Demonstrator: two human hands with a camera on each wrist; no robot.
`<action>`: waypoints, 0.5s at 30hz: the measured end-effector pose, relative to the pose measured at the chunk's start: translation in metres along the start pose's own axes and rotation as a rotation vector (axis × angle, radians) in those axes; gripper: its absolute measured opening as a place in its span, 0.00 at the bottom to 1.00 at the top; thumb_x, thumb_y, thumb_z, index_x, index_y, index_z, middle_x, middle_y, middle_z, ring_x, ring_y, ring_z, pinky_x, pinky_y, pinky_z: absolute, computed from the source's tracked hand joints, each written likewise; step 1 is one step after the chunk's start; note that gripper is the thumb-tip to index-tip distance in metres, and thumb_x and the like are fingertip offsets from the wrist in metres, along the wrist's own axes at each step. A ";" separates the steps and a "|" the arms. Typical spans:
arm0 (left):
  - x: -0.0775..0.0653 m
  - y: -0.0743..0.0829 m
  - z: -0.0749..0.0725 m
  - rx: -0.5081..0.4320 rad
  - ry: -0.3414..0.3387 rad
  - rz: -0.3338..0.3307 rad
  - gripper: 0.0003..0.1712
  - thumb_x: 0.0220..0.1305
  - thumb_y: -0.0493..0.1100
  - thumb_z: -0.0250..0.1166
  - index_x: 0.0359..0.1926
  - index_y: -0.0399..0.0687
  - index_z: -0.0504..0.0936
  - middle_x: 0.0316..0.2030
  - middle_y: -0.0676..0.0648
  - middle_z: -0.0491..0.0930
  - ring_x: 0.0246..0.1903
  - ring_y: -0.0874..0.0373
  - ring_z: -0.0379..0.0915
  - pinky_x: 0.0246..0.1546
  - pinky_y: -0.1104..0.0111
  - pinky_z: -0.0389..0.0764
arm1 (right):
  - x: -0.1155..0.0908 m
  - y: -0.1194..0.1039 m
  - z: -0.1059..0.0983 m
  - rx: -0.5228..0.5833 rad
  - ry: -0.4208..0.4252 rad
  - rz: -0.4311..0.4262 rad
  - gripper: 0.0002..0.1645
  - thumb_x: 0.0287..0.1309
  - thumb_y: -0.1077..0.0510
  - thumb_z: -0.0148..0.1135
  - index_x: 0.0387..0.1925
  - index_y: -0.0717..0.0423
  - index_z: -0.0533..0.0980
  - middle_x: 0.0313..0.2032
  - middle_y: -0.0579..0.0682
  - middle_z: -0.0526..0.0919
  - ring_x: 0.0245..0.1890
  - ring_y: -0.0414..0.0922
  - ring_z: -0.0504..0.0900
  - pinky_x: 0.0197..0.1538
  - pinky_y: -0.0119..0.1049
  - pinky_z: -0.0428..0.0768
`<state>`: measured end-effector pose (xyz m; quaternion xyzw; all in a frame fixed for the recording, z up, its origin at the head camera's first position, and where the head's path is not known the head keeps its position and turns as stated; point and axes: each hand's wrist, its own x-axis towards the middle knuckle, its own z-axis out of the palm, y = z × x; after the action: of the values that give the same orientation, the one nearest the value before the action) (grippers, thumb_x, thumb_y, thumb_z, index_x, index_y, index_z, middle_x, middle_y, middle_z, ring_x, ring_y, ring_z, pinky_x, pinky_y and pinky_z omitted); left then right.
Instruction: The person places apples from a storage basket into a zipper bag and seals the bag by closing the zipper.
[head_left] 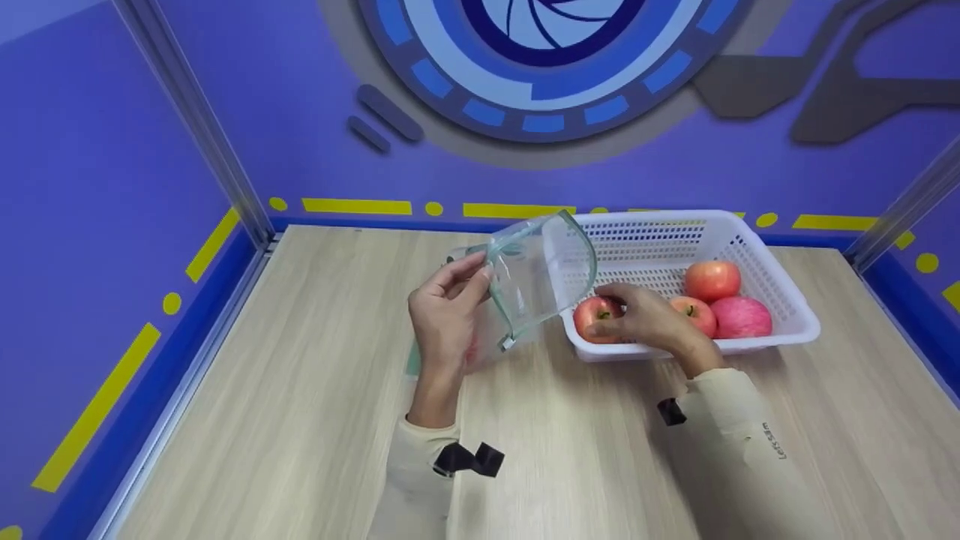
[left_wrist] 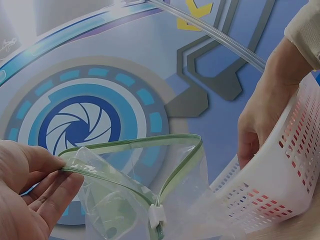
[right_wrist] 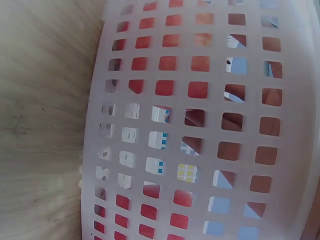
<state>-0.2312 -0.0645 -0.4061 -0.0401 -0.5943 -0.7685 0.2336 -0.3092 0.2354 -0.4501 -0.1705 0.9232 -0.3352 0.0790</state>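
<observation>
Gripping an apple [head_left: 589,316] in the near left corner of a white basket [head_left: 793,300], the right hand [head_left: 651,319] sets thumb and fingers about it; the left hand [head_left: 444,319] pinches a clear bag [head_left: 529,274], mouth open, beside the basket.

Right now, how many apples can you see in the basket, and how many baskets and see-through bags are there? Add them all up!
Apples showing in the basket: 4
Basket: 1
See-through bag: 1
Total: 6
</observation>
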 end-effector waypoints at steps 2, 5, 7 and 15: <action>0.000 0.000 0.001 -0.001 0.004 0.002 0.12 0.68 0.32 0.73 0.51 0.35 0.90 0.42 0.41 0.88 0.40 0.50 0.87 0.46 0.59 0.89 | 0.001 0.001 0.000 -0.004 -0.004 -0.010 0.49 0.53 0.44 0.84 0.69 0.65 0.75 0.60 0.61 0.83 0.56 0.58 0.79 0.68 0.59 0.73; 0.000 0.001 0.001 -0.004 0.009 0.009 0.12 0.68 0.32 0.73 0.52 0.34 0.89 0.42 0.41 0.88 0.39 0.50 0.87 0.46 0.60 0.89 | 0.001 0.001 0.000 -0.007 -0.006 -0.018 0.48 0.52 0.45 0.85 0.68 0.65 0.76 0.59 0.61 0.83 0.55 0.58 0.79 0.67 0.59 0.73; 0.000 0.001 0.001 -0.008 0.013 0.015 0.12 0.68 0.32 0.72 0.52 0.34 0.89 0.42 0.41 0.88 0.39 0.50 0.87 0.45 0.61 0.90 | 0.001 0.001 0.001 -0.015 -0.004 -0.016 0.47 0.53 0.46 0.84 0.67 0.66 0.76 0.58 0.62 0.83 0.55 0.58 0.79 0.67 0.59 0.74; 0.000 0.000 0.002 -0.008 0.017 0.028 0.11 0.68 0.31 0.72 0.51 0.33 0.89 0.41 0.41 0.88 0.39 0.50 0.87 0.44 0.61 0.90 | 0.000 0.000 0.002 -0.052 0.026 -0.022 0.43 0.53 0.48 0.84 0.65 0.65 0.78 0.55 0.59 0.85 0.52 0.57 0.80 0.63 0.57 0.76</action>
<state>-0.2315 -0.0630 -0.4053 -0.0430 -0.5888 -0.7677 0.2492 -0.3090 0.2344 -0.4518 -0.1784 0.9306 -0.3141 0.0587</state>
